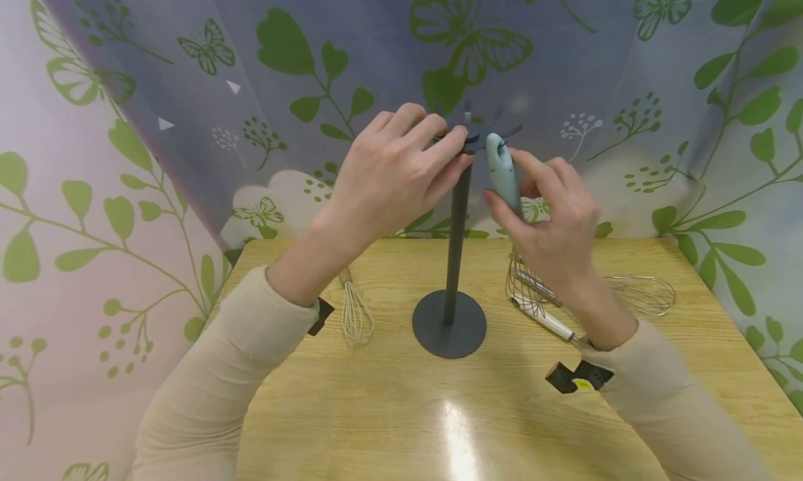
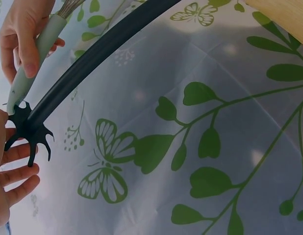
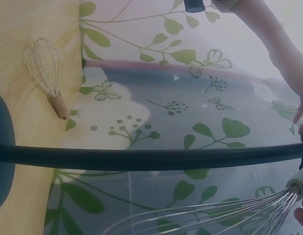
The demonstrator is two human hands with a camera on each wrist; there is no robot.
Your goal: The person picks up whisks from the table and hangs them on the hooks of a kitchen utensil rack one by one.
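Note:
A whisk with a pale blue-green handle (image 1: 504, 178) hangs upright, wires down, in my right hand (image 1: 558, 212), pinched between thumb and fingers. Its handle's holed top end is close beside the hooks (image 2: 29, 129) of a dark stand (image 1: 460, 237); whether a hook passes through the hole cannot be told. My left hand (image 1: 401, 153) holds the hooked top of the stand, thumb and index finger at one hook, other fingers spread behind it. In the right wrist view the whisk's wires (image 3: 225, 208) hang beside the pole.
The stand's round base (image 1: 433, 334) rests on the wooden table (image 1: 351, 411). A wooden-handled whisk (image 1: 356, 314) lies left of it. To the right lie a white-handled whisk (image 1: 548, 322) and another wire whisk (image 1: 649, 295), partly behind my right arm. A patterned curtain (image 1: 376, 42) hangs behind.

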